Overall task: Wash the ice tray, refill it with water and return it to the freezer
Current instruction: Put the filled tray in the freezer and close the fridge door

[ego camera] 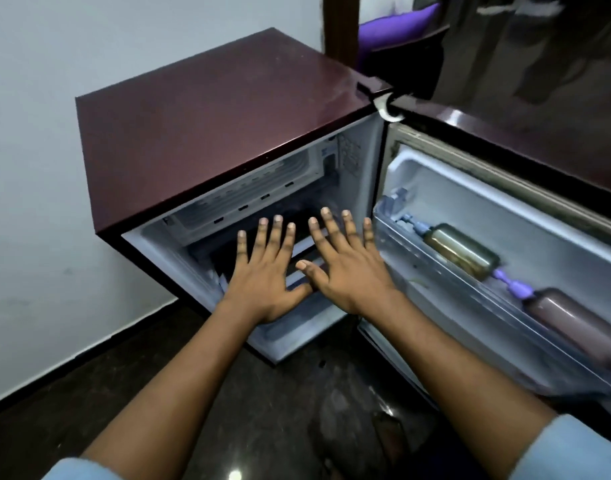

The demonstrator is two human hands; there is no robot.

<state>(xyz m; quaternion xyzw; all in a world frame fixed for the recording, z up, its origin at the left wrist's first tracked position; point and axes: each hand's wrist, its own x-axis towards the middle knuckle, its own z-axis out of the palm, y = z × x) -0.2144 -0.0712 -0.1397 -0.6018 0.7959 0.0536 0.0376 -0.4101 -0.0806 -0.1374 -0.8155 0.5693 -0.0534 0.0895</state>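
Pale wall [37,168] on the left, dark floor [255,403] below it. Small maroon fridge [210,126] stands against the wall, door [505,237] swung wide open to the right. Inside the top section, a white ribbed panel [248,188] at the back with dark shelves under it.

Left hand [266,282] is stretched out flat in front of the open compartment, palm down, fingers spread, grasping nothing. Right hand [349,268] sits just beside it, same pose: flat, fingers spread, released, nothing held. The two thumbs nearly meet (maybe touching, hard to say). Both forearms bare, light blue sleeves [571,448] at the bottom corners.

Ice tray: can't tell where it is. The space behind the hands is dark and partly covered by them; some pale ridged edges [307,261] show between the thumbs, but whether that is a tray or a shelf is unclear.

On the right, the door shelf [453,299] holds two bottles lying on their sides: a greenish-brown bottle [460,251] with a bluish cap, then a brown bottle [581,330] with a purple cap. A purple cushion [397,26] shows at the top, behind the fridge.
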